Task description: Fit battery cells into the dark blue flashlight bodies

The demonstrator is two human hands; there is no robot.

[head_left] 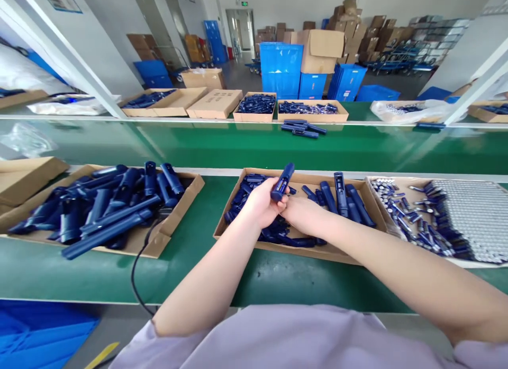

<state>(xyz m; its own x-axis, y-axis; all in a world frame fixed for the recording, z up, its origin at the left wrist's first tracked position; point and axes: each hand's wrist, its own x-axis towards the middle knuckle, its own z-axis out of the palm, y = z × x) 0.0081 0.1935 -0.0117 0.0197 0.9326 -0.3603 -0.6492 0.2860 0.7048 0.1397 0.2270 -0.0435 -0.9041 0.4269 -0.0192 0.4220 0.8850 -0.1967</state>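
My left hand (pixel 262 202) is closed around a dark blue plastic housing (pixel 284 181), tilted upright, with an open slot facing me that looks like a battery compartment. My right hand (pixel 299 214) reaches across just beside and below it, over a shallow cardboard box (pixel 367 199). Its fingers are hidden behind the left hand, so what they hold does not show. Small dark blue parts (pixel 242 195) fill the left side of that box. Several longer blue housings (pixel 340 193) lie at its right, one with its slot facing up.
On the left, a cardboard box (pixel 190 199) is heaped with blue housings (pixel 119 199); a black cable (pixel 135 273) hangs over its edge. A tray of batteries (pixel 476 215) sits at right. Loose blue housings (pixel 304 128) lie on the green surface (pixel 198 146) beyond, below a shelf of boxes.
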